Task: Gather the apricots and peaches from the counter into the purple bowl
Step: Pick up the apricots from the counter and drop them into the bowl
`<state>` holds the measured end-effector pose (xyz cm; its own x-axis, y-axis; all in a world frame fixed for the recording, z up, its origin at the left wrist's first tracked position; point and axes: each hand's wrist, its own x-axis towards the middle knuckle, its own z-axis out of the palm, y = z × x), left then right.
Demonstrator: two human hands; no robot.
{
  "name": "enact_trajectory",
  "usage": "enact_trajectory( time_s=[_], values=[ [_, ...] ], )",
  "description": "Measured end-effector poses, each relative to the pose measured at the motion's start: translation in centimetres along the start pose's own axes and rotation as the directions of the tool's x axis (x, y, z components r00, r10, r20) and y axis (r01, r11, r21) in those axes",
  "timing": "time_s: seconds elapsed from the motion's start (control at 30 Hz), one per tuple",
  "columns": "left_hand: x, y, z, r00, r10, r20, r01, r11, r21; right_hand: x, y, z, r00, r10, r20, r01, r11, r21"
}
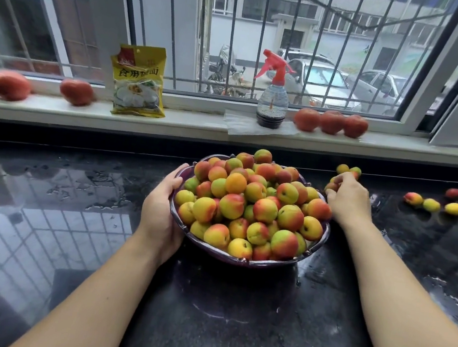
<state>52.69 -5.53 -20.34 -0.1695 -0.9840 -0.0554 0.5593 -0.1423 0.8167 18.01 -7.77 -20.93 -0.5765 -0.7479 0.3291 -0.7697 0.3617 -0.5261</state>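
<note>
The purple bowl [243, 260] stands mid-counter, heaped with several yellow, green and red apricots and peaches [250, 204]. My left hand [161, 208] grips the bowl's left rim, thumb over the edge. Just right of the bowl, my right hand [347, 198] has its fingers curled round a small apricot [332, 186] lying on the counter. Two more loose apricots [348, 169] lie right behind that hand. Several further fruits [431, 203] lie on the counter at the far right.
The black stone counter [75, 213] is wet and glossy. On the windowsill behind stand a yellow food packet [138, 80], a red-topped spray bottle [273, 98] on a paper towel, and red tomatoes at left [9, 85] and right [330, 122].
</note>
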Motion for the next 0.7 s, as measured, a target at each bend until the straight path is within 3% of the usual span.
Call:
enact_trajectory(
  time_s=[0.1, 0.17, 0.23, 0.33, 0.43, 0.57, 0.63, 0.7],
  values=[
    [0.0, 0.1, 0.0, 1.0, 0.003, -0.029, -0.003, 1.0, 0.018, 0.2, -1.6, -2.3, 0.997, 0.043, 0.057, -0.054, 0.973, 0.223],
    [-0.1, 0.1, 0.1, 0.999, 0.013, -0.039, -0.012, 1.0, 0.027, -0.3, -4.6, -5.4, 0.98, -0.118, 0.16, 0.026, 0.874, 0.485],
    [-0.2, 0.1, 0.3, 0.999, 0.012, -0.034, -0.011, 1.0, 0.022, -1.9, -8.1, -8.8, 0.911, -0.358, 0.205, 0.163, 0.769, 0.618],
    [-0.3, 0.2, 0.4, 1.0, 0.005, -0.03, -0.004, 1.0, 0.021, -4.5, -11.6, -11.2, 0.771, -0.558, 0.306, 0.348, 0.772, 0.532],
    [-0.3, 0.2, 0.4, 1.0, 0.006, -0.015, -0.005, 1.0, 0.017, -5.3, -12.1, -10.8, 0.709, -0.554, 0.437, 0.403, 0.826, 0.395],
    [-0.3, 0.2, 0.3, 1.0, 0.005, -0.021, -0.005, 1.0, -0.012, -2.8, -9.6, -10.0, 0.871, -0.441, 0.216, 0.289, 0.816, 0.501],
    [-0.2, 0.2, 0.2, 1.0, 0.004, -0.003, -0.004, 1.0, -0.02, -0.9, -7.3, -8.8, 0.957, -0.272, 0.104, 0.18, 0.833, 0.523],
    [-0.2, 0.1, 0.2, 1.0, 0.011, -0.017, -0.011, 1.0, -0.007, 0.7, -4.5, -6.6, 0.997, -0.056, 0.051, 0.023, 0.868, 0.496]
  ],
)
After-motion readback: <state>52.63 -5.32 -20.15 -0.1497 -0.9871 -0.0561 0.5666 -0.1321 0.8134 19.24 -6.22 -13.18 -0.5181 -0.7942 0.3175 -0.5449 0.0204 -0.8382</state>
